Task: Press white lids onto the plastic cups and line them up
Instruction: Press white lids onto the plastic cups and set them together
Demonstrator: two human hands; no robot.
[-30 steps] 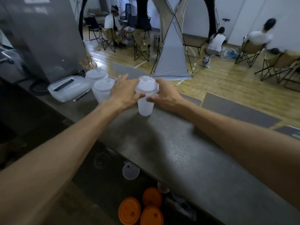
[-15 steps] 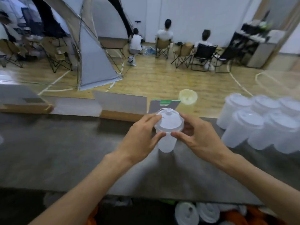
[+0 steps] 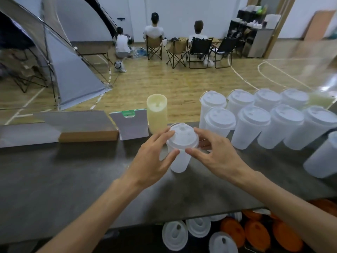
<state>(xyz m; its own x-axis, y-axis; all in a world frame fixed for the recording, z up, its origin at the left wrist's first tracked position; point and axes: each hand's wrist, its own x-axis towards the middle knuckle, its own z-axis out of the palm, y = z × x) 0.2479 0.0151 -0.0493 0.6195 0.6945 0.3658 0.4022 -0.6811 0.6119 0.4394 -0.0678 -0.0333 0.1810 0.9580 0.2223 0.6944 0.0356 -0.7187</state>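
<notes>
Cup [image 3: 179, 161] w/ lid [image 3: 182, 136] stands mid-surface [image 3: 73, 170], held btwn both hands. Left hand [image 3: 153, 157] pinches lid rim, thumb near side, fingers far side. Right hand [image 3: 217, 156] same, fingers curled round rim's right edge. Lidded cups [image 3: 251, 125] in two rows just right of it. Yellow bottle [image 3: 157, 114] behind. Spare lids [image 3: 198, 229] below surface edge.

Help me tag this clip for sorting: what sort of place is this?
Probably an indoor sports hall used as a drinks stall: a wooden floor with painted court lines, a grey tent and folding camp chairs, and a dark stone counter with rows of lidded translucent plastic cups.
</notes>
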